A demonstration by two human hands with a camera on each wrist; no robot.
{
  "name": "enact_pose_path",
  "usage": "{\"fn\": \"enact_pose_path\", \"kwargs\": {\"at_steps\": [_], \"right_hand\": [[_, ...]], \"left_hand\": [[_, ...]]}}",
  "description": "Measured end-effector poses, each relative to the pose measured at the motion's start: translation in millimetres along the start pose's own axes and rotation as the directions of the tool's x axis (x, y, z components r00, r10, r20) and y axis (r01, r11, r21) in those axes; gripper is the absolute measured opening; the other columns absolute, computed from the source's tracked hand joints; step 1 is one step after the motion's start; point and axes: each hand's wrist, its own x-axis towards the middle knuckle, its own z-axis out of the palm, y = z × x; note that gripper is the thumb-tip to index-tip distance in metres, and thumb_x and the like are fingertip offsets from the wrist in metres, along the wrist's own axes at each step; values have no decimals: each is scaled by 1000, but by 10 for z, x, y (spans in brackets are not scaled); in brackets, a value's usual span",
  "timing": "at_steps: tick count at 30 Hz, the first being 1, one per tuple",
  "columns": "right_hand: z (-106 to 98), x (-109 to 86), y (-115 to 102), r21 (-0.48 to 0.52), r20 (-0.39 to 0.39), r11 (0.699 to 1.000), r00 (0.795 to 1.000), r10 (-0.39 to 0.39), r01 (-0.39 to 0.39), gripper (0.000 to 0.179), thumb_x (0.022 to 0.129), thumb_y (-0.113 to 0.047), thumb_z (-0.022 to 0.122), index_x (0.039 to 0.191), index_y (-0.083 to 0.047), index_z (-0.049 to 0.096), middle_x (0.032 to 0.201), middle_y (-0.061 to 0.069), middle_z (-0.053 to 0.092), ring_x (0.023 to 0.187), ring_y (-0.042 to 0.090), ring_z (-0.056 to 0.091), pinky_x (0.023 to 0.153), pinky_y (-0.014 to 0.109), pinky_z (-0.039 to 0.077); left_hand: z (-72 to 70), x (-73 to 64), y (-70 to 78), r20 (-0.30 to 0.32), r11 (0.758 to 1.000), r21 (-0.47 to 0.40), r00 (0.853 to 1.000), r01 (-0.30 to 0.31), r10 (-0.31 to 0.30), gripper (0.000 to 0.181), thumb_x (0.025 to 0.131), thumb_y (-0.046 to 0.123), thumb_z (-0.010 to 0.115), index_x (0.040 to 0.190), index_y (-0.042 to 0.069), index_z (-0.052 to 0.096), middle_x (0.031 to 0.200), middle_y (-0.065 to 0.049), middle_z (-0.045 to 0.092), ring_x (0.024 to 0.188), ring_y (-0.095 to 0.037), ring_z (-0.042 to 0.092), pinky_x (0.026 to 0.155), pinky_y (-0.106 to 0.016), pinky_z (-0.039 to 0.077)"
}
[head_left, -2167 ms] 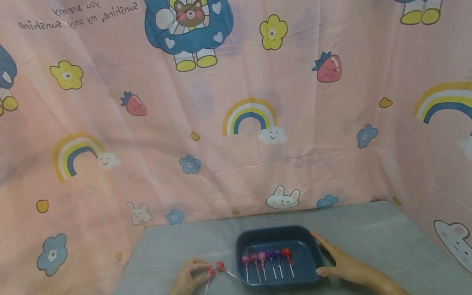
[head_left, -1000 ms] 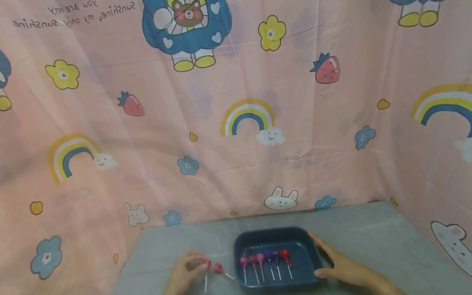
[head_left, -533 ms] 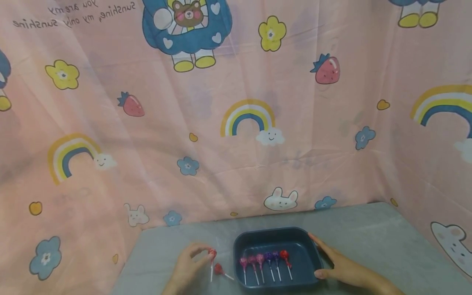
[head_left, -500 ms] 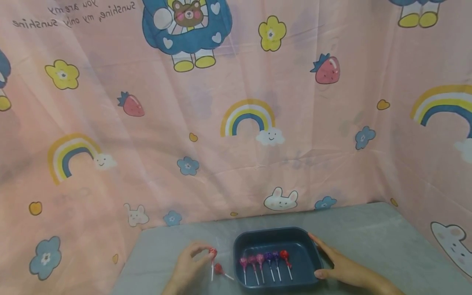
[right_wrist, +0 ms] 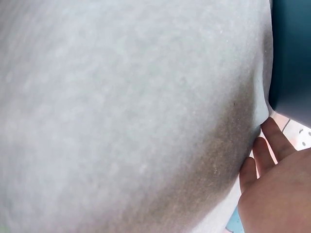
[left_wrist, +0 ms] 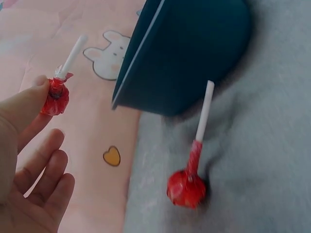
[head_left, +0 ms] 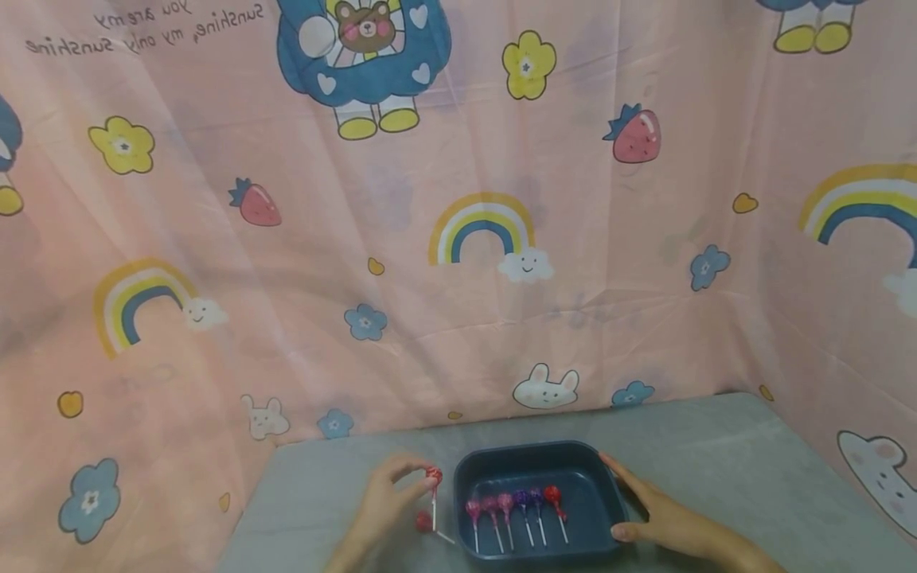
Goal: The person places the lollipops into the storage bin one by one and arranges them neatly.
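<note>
In the head view my left hand [head_left: 383,501] pinches a red-wrapped lollipop [head_left: 433,476] by its candy end, thumb against fingertips, white stick pointing down. The left wrist view shows this lollipop [left_wrist: 57,99] raised, with the other fingers loosely bent below it. A second red lollipop [head_left: 424,522] lies on the table left of a dark blue tray [head_left: 530,448]. Inside the tray, several lollipops stand in a row, sticks toward me: pink [head_left: 506,501], then purple [head_left: 536,496], then one red [head_left: 552,495]. My right hand [head_left: 662,517] rests against the tray's right end, thumb and index finger spread along it.
A grey cloth [head_left: 723,461] covers the table. Behind and at the right hangs a pink printed curtain [head_left: 609,318] with rainbows, flowers and rabbits, meeting the table's back edge.
My left hand has lifted the pinched lollipop and carried it right, toward the tray's left wall, above the lollipop on the table. The right hand and tray have stayed in place.
</note>
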Motion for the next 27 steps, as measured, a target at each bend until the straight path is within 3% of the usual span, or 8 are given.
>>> {"fn": "enact_pose_path", "kwargs": {"at_steps": [12, 16, 20, 27], "right_hand": [[5, 0, 7, -39, -5, 999, 1000, -5, 5, 91, 90, -36, 62, 151, -33, -4, 154, 28, 20, 137, 54, 20, 93, 77, 27], [1, -6, -6, -28, -2, 1000, 1000, 6, -6, 90, 89, -37, 62, 151, -34, -4, 154, 29, 19, 137, 54, 19, 93, 78, 26], [-8, -11, 3, -57, 6, 998, 999, -39, 39, 91, 91, -35, 61, 152, -30, -6, 153, 31, 18, 137, 58, 17, 92, 79, 25], [-8, -14, -18, -58, 3, 998, 999, -39, 39, 90, 91, -34, 61, 151, -31, -6, 154, 30, 17, 137, 57, 18, 93, 78, 26]], "left_hand": [[230, 141, 139, -1, 999, -11, 999, -39, 39, 20, 76, 25, 77, 95, 24, 71, 98, 7, 69, 101, -12, 62, 96, -33, 48], [296, 176, 176, 14, 999, -16, 999, -46, 46, 22, 77, 32, 76, 97, 22, 71, 99, 10, 67, 100, -9, 61, 97, -34, 47], [360, 218, 214, 40, 998, -7, 998, -56, 57, 27, 77, 42, 74, 98, 25, 71, 99, 12, 66, 100, -7, 60, 98, -36, 46], [496, 261, 312, 58, 996, -19, 994, -87, 88, 27, 75, 45, 73, 96, 29, 70, 100, 10, 68, 101, -9, 60, 98, -35, 44]]}}
